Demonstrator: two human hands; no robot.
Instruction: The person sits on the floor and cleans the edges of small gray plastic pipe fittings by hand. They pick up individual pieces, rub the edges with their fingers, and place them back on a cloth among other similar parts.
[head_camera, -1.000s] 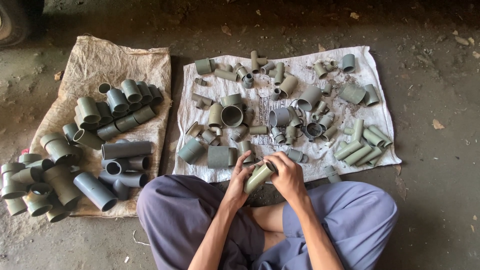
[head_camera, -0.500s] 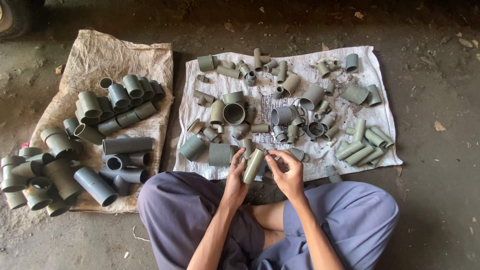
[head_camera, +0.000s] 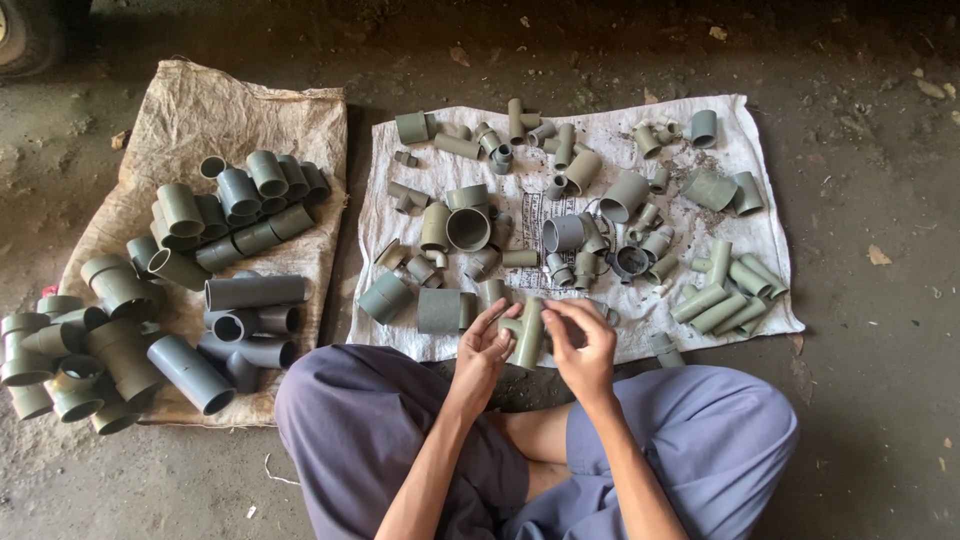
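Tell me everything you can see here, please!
Pipe piece in the hands: one, grey-green, T-shaped, held upright between both hands.
Small pipe pieces: too many to count, grey and grey-green, spread on the white sack.
Big pipe pieces: many, grey, piled on the brown sack.
White sack: one, flat on the ground, middle.
Brown sack: one, flat on the ground, left.
Ground: dark, dirty, with dry leaf bits.
Legs: two, crossed, in blue-purple trousers.
Left hand: on the pipe piece's left side.
Right hand: on its right side.
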